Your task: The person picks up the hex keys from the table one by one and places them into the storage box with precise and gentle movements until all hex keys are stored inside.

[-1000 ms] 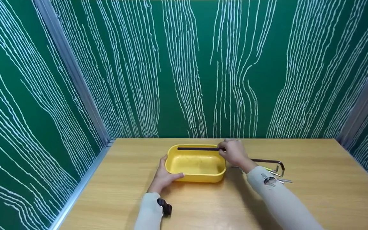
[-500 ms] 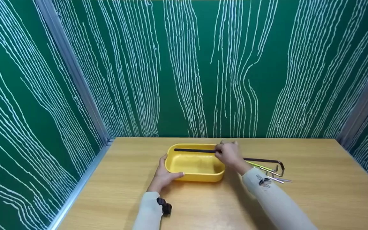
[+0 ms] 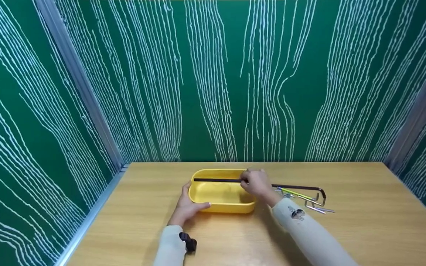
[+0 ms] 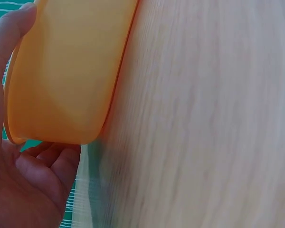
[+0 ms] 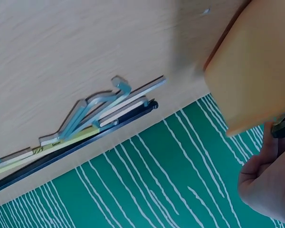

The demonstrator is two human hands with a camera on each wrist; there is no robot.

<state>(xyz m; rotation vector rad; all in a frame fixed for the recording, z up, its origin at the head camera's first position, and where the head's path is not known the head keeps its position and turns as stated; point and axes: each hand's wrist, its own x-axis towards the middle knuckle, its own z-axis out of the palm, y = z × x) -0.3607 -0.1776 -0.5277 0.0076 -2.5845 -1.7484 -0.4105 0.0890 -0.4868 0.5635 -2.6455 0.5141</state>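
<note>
Fingers of the right hand [image 3: 258, 183] are pinching a dark rod [image 3: 216, 180] close together, its free end pointing toward nine o'clock. The rod is spanning the yellow tub [image 3: 231, 209] from about two o'clock to ten o'clock; whether it is touching the rim cannot be told. The left hand [image 3: 187, 207] is gripping the tub between seven and nine o'clock, its thumb reaching over the near rim and its other fingers curving round the end. The tub is sitting upright on the worktop [image 3: 142, 203].

Past the tub's three o'clock, a loose bundle of L-shaped keys is lying on the worktop: a dark key [image 3: 297, 187] along the far side, a yellow-green key [image 3: 298, 194] next to it, and several silver keys [image 3: 314, 210] toward four o'clock. In the right wrist view, the yellow-green key is carrying small dark marks, too small to read. On the right sleeve [image 3: 307, 232], a dark patch is showing, its detail unclear. A black device [image 3: 188, 243] is sitting at the left wrist. At twelve o'clock, a green wall [image 3: 242, 140] is rising behind the worktop, white wavy lines running down it.
</note>
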